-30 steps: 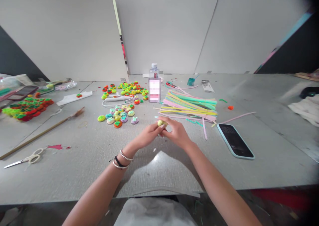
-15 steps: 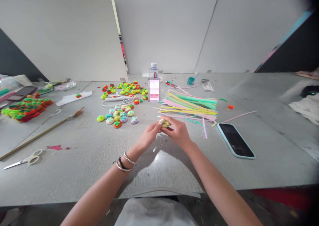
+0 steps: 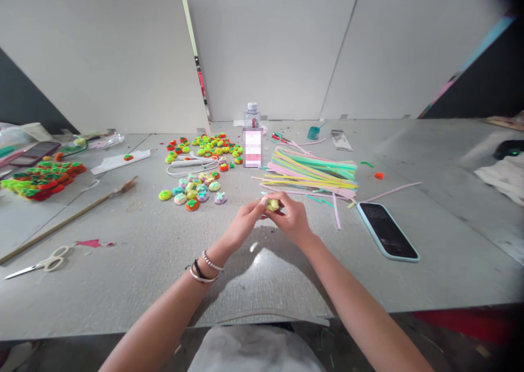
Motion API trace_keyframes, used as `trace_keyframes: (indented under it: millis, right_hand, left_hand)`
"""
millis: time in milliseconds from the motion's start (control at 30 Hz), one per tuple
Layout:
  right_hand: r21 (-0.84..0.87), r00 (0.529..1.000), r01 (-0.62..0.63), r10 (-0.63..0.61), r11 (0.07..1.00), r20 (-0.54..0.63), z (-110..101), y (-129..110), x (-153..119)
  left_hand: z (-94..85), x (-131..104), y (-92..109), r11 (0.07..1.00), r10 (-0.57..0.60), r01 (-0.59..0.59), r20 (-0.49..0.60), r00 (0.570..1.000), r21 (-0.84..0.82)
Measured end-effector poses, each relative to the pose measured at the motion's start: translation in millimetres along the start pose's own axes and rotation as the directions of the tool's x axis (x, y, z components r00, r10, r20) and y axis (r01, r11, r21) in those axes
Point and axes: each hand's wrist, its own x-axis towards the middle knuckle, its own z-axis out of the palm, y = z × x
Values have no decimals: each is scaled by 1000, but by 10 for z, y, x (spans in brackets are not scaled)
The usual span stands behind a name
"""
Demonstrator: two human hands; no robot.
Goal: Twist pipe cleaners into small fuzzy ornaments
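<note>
Between my fingertips is a small pale-yellow fuzzy piece (image 3: pixel 272 204), coiled like the pipe-cleaner pieces on the table. My left hand (image 3: pixel 245 222) pinches it from the left, thumb on top. From the right, my right hand (image 3: pixel 292 217) closes its fingers on it; part of the piece is hidden behind them. A bundle of pastel pipe cleaners (image 3: pixel 315 172) lies just beyond my right hand. To the left of my hands sit several small round fuzzy pieces (image 3: pixel 192 190) in pastel colours and orange.
A phone (image 3: pixel 388 231) lies at the right, a bottle (image 3: pixel 252 115) stands at the back. White-handled scissors (image 3: pixel 55 258) and a long wooden stick (image 3: pixel 69 219) are at the left. More orange-green pieces (image 3: pixel 45 179) sit far left. A small teal pot (image 3: pixel 314 133) stands behind the bundle.
The yellow piece has turned slightly between my fingers and shows more of its surface. Both hands stay in nearly the same place.
</note>
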Motion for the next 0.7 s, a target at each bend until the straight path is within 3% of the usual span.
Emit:
trace_keyframes:
  millis: [367, 500, 567, 700]
  right_hand:
    - [18, 999, -42, 42, 999, 5, -7, -26, 4]
    - [175, 991, -106, 89, 979, 103, -54, -70, 61]
    - [341, 974, -154, 84, 927, 211, -93, -107, 106]
    - [589, 920, -337, 126, 734, 370, -125, -143, 165]
  left_hand:
    - [-9, 9, -47, 1000, 2, -2, 29, 1000, -7]
    - [-21, 11, -35, 1000, 6, -5, 9, 1000, -20]
    - [-35, 17, -32, 1000, -7, 7, -13, 1000, -26]
    - [-54, 33, -39, 999, -47, 47, -29, 998, -12]
